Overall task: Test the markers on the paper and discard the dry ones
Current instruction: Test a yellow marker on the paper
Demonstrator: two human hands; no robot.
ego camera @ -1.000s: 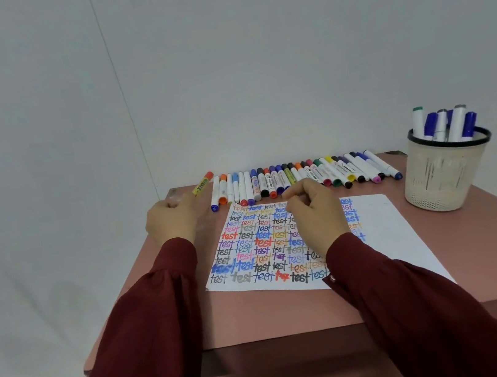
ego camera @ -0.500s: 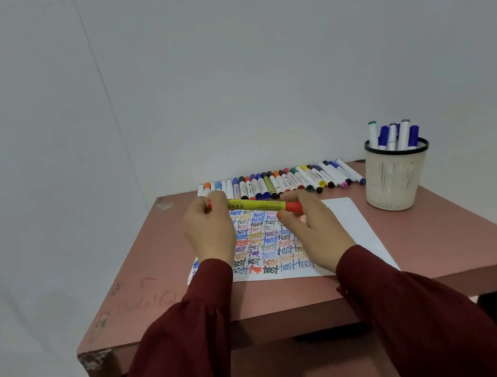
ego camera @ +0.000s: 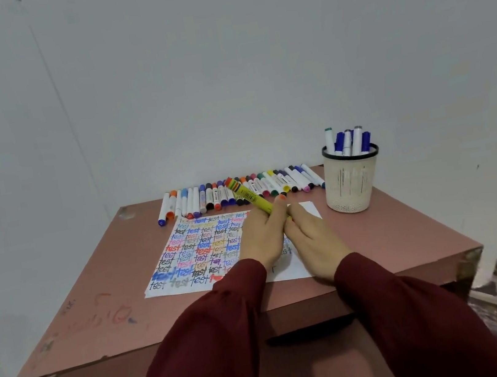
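Tabletop (ego camera: 95,292) lies bare left of the paper (ego camera: 191,248) — the marker row (ego camera: 209,195) lines the back edge, the cup (ego camera: 350,186) blocks the right corner.

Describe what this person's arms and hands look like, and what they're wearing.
Both arms are covered by long, plain dark maroon sleeves, the left sleeve and right sleeve each ending at the wrist. The left hand and right hand are bare: no gloves, and no rings, watch or bracelet show.
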